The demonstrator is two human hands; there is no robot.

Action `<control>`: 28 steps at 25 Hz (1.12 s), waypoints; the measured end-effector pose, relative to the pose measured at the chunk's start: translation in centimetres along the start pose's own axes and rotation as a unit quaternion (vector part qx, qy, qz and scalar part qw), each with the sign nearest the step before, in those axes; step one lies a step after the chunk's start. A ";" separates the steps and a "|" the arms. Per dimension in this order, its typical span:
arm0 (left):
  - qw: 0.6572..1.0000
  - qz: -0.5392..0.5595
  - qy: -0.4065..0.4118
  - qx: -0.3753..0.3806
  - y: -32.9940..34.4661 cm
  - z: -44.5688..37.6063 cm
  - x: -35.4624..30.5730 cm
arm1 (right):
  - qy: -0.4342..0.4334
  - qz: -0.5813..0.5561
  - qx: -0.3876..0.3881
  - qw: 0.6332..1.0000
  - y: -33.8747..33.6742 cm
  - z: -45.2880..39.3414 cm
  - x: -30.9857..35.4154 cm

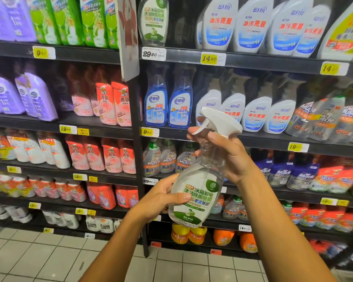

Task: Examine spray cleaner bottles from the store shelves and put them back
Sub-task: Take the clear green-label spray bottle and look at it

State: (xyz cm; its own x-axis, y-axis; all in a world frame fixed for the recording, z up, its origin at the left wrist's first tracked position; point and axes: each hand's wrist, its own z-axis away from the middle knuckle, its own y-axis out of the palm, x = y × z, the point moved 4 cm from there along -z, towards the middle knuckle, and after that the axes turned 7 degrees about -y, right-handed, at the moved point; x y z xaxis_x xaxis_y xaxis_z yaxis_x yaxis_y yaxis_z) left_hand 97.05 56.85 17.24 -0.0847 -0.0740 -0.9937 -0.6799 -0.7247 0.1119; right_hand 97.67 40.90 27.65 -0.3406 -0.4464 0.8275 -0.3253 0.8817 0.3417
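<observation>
A: The clear plastic spray bottle with the white trigger head and green-and-white label is off the shelf, held tilted in mid-air in front of the shelves, head up and to the right

B: Who has it?

A: Both hands. The left hand cups the lower body, thumb pressed across the label. The right hand wraps the thin neck just under the trigger

B: What worries you?

A: A right fingertip sits touching the white trigger. A squeeze there would likely send a mist over the blue glass-cleaner bottles near behind

B: And dropping it?

A: Smooth plastic, tilted; if either grip loosens it could slide down onto the pale tiled floor

B: Putting it back?

A: Its twin, the clear green-label bottle on the top shelf, stands beside a hanging cardboard sign; the trigger head could snag that
</observation>
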 end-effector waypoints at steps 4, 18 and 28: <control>1.000 0.000 0.005 0.009 0.1 0.0 -0.2 | 0.013 -0.007 -0.004 1.000 -0.1 0.2 0.1; 0.882 -0.326 0.136 -0.312 -0.4 -0.7 -2.8 | -0.092 -0.057 -0.144 0.984 -1.7 -0.1 3.0; 0.887 -0.303 0.155 -0.313 -1.9 -1.0 -2.5 | -0.076 -0.064 -0.109 0.989 -2.2 -0.1 1.9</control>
State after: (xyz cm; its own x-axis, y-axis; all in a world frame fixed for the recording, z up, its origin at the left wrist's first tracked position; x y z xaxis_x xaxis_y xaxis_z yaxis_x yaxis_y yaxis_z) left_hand 99.32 57.74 19.47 0.4287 0.3433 -0.8357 0.0131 -0.9272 -0.3742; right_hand 97.86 38.16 28.53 -0.4424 -0.5599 0.7006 -0.1813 0.8209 0.5415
